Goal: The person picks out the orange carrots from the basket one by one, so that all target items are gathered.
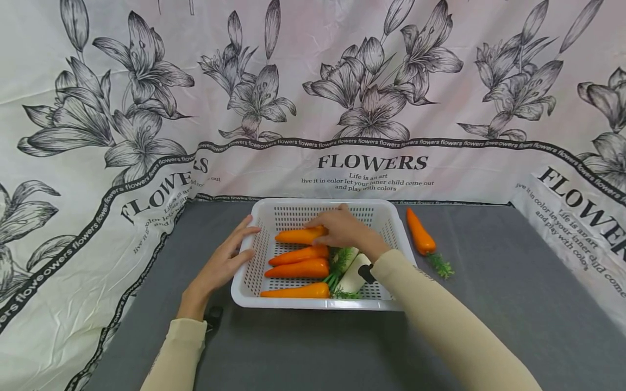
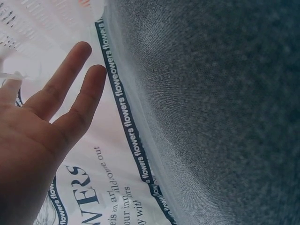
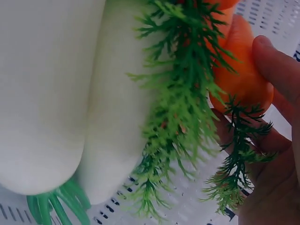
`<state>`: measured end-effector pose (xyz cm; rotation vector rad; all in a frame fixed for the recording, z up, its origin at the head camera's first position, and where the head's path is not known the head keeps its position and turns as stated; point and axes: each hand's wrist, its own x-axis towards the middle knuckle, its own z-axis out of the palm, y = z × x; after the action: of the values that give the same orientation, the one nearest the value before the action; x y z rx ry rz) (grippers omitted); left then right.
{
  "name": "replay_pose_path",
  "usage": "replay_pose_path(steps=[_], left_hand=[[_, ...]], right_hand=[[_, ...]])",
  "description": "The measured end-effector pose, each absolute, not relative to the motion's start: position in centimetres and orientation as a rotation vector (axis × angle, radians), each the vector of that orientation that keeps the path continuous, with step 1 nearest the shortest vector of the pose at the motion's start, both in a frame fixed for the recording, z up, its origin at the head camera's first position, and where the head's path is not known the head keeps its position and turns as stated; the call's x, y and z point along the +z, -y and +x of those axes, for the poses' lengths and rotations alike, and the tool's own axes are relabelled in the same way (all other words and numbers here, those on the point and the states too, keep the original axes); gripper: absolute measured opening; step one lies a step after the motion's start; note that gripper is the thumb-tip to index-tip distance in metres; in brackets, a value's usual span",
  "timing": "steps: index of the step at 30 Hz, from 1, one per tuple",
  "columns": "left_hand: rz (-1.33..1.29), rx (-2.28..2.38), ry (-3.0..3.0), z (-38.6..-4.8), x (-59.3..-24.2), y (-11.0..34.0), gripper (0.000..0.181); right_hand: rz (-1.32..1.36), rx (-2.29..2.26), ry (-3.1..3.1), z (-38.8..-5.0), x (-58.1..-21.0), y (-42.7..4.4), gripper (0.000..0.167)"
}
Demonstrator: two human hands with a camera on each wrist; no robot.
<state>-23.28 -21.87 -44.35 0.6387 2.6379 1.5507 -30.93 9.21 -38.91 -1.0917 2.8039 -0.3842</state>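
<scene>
A white perforated basket [image 1: 320, 304] stands on the grey table, with several orange carrots and white radishes [image 1: 353, 277] inside. At its back, my right hand [image 1: 342, 225] grips a carrot [image 1: 293, 236] by its thick leafy end; the right wrist view shows thumb and fingers around that carrot [image 3: 243, 70]. Below it lie more carrots [image 1: 298, 268], their tips toward the left. My left hand [image 1: 222, 266] touches the basket's left rim with fingers extended. In the left wrist view the left hand [image 2: 51, 112] has its fingers spread. Leafy tops [image 3: 180, 93] partly cover a radish [image 3: 122, 93] in the right wrist view.
One carrot [image 1: 419, 232] with a green top lies on the grey table [image 1: 489, 304], just right of the basket. A flower-printed white cloth [image 1: 371, 174] hangs behind the table and along both sides.
</scene>
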Motion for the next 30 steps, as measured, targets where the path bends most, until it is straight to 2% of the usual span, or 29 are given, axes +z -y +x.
replay_pose_path(steps=[5,14,30], left_hand=[[0.644,1.551,-2.635,-23.4,-44.4,21.8,0.050],[0.663,1.563,-2.628,-23.3,-44.3,21.8,0.050],[0.648,1.543,-2.652,-23.3,-44.4,21.8,0.049]], right_hand=[[-1.102,-0.502,-2.813,-30.7,-38.0,-10.7,0.043],[-1.018,-0.765,-2.846,-30.5,-36.8,-14.7,0.046],[-0.476,-1.170,-2.906,-28.7,-34.2,-23.9,0.055]])
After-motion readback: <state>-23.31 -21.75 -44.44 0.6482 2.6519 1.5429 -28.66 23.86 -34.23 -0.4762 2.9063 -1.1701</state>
